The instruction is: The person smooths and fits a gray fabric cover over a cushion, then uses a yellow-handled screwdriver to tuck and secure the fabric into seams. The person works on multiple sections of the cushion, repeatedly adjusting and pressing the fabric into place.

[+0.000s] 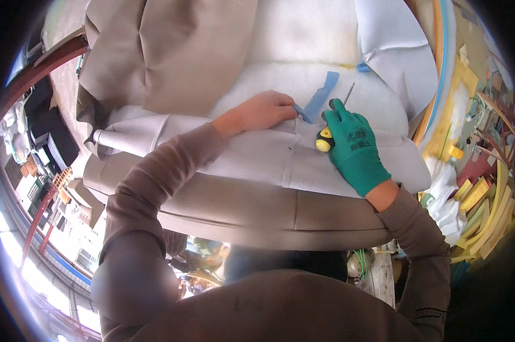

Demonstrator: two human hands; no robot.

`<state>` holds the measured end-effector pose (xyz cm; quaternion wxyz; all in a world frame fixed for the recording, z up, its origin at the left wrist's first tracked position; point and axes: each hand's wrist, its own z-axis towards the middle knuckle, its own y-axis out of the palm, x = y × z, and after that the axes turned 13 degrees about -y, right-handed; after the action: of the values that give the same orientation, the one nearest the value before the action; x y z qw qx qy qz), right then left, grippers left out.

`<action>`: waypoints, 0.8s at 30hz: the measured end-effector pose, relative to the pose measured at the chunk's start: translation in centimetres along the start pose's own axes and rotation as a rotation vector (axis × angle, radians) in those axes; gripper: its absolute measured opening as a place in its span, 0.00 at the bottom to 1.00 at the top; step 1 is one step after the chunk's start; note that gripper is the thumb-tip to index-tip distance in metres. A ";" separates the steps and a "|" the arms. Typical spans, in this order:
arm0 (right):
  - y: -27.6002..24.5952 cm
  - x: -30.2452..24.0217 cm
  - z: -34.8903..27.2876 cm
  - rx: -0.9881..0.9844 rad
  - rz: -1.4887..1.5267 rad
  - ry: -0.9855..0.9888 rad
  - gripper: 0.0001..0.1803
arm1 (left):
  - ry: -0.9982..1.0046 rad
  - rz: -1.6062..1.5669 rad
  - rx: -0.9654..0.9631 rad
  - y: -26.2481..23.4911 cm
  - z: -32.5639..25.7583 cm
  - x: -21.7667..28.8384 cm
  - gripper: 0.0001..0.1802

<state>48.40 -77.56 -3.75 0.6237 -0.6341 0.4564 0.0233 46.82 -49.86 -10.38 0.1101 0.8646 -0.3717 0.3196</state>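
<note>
My left hand [261, 111], bare, is closed with its fingertips pinching a blue fabric strip [322, 97] near the strip's lower end. In a green work glove, my right hand [354, 145] grips a screwdriver [324, 140] with a yellow and black handle; its thin metal shaft points up and away. Under both hands lies a folded-back flap of light grey upholstery cover [243, 151]. Beyond it spreads white fluffy padding [294, 43]. The brown outer face of the cover [195, 51] drapes over the far left, and its brown near edge [234, 205] curves toward my body.
A pale grey cover panel [397, 57] lies at the far right, beside a wooden edge [431, 108]. Yellow foam strips [485, 216] and white wadding [442, 199] are heaped on the right. A dark red metal beam [46, 65] runs along the left.
</note>
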 end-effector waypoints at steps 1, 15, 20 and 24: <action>-0.3 0.0 0.1 -0.017 0.010 0.022 0.24 | 0.058 -0.117 0.100 0.0 -0.2 0.5 0.22; 1.1 2.6 0.1 0.005 0.192 0.193 0.32 | -0.037 0.045 0.291 4.9 5.8 -4.3 0.15; 0.9 4.2 0.3 -0.005 0.091 0.043 0.34 | 0.090 -0.028 0.312 5.6 7.7 -7.5 0.21; 0.9 8.2 4.3 0.034 -0.112 -0.087 0.38 | 0.076 0.016 0.197 5.3 7.8 -8.4 0.10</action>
<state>54.96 -78.45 -10.32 0.6538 -0.6465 0.3931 0.0081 42.32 -52.12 -22.00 0.0363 0.8555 -0.3409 0.3881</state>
